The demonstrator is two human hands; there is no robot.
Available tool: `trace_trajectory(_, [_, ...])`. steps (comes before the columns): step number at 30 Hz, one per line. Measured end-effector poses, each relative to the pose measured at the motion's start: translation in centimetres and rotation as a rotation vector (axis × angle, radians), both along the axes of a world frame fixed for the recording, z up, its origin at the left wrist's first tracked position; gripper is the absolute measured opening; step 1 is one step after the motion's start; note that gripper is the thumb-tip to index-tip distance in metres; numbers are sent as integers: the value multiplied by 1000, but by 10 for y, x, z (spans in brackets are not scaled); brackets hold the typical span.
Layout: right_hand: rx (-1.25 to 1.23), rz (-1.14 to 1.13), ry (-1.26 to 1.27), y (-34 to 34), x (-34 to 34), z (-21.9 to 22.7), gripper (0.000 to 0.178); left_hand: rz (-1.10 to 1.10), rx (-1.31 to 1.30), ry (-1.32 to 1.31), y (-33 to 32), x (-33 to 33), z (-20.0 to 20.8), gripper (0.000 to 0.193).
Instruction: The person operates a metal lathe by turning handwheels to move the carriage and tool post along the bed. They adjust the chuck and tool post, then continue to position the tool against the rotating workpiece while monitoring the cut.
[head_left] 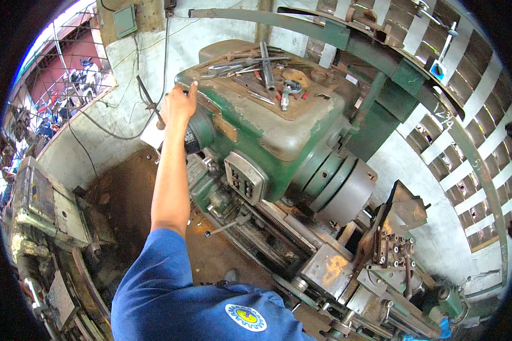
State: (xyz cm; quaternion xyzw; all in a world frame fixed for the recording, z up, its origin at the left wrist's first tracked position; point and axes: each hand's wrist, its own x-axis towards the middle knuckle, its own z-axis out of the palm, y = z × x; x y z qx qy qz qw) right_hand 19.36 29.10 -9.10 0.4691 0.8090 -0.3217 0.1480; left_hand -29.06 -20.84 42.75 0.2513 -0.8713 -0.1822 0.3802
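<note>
A round badge (246,317) sat on my blue shirt (156,284), white and toothed like a gear, with a yellow centre. A dark plate (190,136) just beside my wrist carried pale lettering too small to read, and chalky marks ran along the curved green beam (486,182) at the right.

My left hand (178,105) was at the far left corner of the lathe (256,128), which stood before me and filled the middle of the view. My thumb pointed up and my fingers were bent at the edge — whether they gripped anything, I cannot tell. A thin dark lever (146,92) slanted just left of them. My right hand was out of view, so its state I cannot tell.

The lathe's housing was chipped green paint, its top boxy and rounded at the corners. Greasy wrenches (224,69) and a steel bar (267,67) lay heaped up there. At its right end sat the chuck (350,190), a thick, smooth grey cylinder — and below, the tool post (393,250) bristled with bolts on worn, rust-stained metal.
</note>
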Motion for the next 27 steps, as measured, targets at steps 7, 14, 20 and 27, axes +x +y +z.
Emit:
trace_trajectory(7, [2, -73, 1, -2, 12, -7, 40, -611, -25, 140, 64, -33, 52, 43])
trace_trajectory(14, [3, -232, 72, 7, 76, -32, 39, -457, -425, -368, 184, -68, 35, 55])
trace_trajectory(20, [-230, -495, 184, 3, 119, -22, 30, -404, -358, -491, 191, -91, 38, 52])
trace_trajectory(27, [-440, -298, 62, 5, 114, 124, 20, -919, 598, -443, 151, -122, 33, 27])
